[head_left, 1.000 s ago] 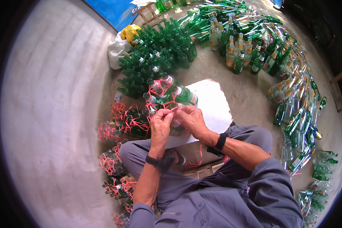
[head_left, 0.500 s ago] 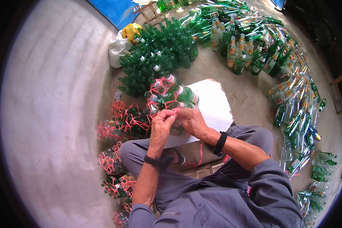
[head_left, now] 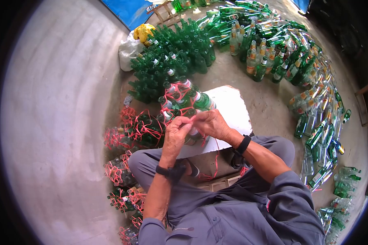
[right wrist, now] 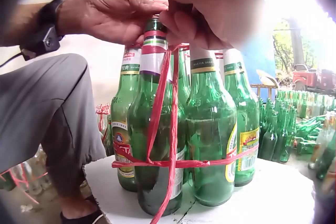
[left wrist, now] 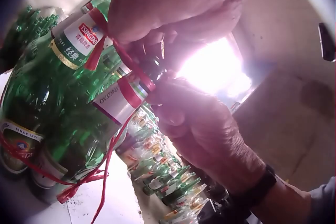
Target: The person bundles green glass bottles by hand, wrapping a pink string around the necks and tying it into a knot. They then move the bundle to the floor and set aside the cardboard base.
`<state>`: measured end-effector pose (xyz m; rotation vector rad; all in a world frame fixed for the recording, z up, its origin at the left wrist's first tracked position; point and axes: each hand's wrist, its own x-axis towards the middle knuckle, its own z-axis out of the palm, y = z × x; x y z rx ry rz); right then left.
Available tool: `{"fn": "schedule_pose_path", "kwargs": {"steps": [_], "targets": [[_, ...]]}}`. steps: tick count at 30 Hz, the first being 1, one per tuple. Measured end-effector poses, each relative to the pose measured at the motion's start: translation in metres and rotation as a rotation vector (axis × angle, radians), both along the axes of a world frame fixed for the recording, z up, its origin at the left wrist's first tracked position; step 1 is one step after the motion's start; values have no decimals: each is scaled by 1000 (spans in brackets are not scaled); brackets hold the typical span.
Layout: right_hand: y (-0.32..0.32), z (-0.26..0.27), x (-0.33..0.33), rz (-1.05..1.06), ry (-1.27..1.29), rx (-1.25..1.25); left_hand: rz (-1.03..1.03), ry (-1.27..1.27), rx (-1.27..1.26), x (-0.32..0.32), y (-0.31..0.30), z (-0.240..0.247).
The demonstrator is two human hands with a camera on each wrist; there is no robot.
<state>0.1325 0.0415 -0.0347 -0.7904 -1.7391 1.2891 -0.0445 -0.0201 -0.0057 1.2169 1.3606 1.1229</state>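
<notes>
A bundle of green beer bottles stands upright on a white board, with red plastic twine round their bodies and necks. Over the neck of the near bottle, my left hand pinches the twine between thumb and fingers. My right hand pinches it close beside, the fingertips of both hands almost meeting. From the neck, a loose twine end hangs down past the board's edge. In the left wrist view, the right hand is beside the white-labelled neck; its fingertips are partly hidden.
Many green bottles stand packed beyond the bundle. Heaped and standing bottles curve round the right side. Twine-tied bundles line the wall at left. A white sack and a wooden frame stand farther out.
My right hand has shifted slightly forward and to the right, still pinching the twine. My left hand stays at the bottle neck. The head view has turned a little.
</notes>
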Motion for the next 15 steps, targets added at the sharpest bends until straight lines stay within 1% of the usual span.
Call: {"fn": "schedule_pose_path", "kwargs": {"steps": [1, 3, 5, 7, 9, 10, 12, 13, 15], "targets": [[0, 1, 0, 2, -1, 1, 8, -34, -2, 1, 0, 0], [-1, 4, 1, 31, 26, -291, 22, -26, -28, 3, 0, 5], [-2, -2, -2, -4, 73, -309, 38, -17, -55, 3, 0, 6], [-2, 2, -1, -39, 120, -324, 59, -33, -38, 3, 2, 4], [-4, 10, 7, -8, 107, -418, 48, -53, -13, 7, 4, 6], [-4, 11, 10, -5, 105, -416, 35, -71, 11, 8, 4, 7], [-5, 11, 16, 70, 74, -568, 48, -57, 2, 6, 5, 2], [-6, 10, 18, 69, 72, -567, 59, -42, -9, 6, 5, 0], [-6, 5, 19, 99, 182, -643, 63, -3, -8, 8, 6, 2]]}}
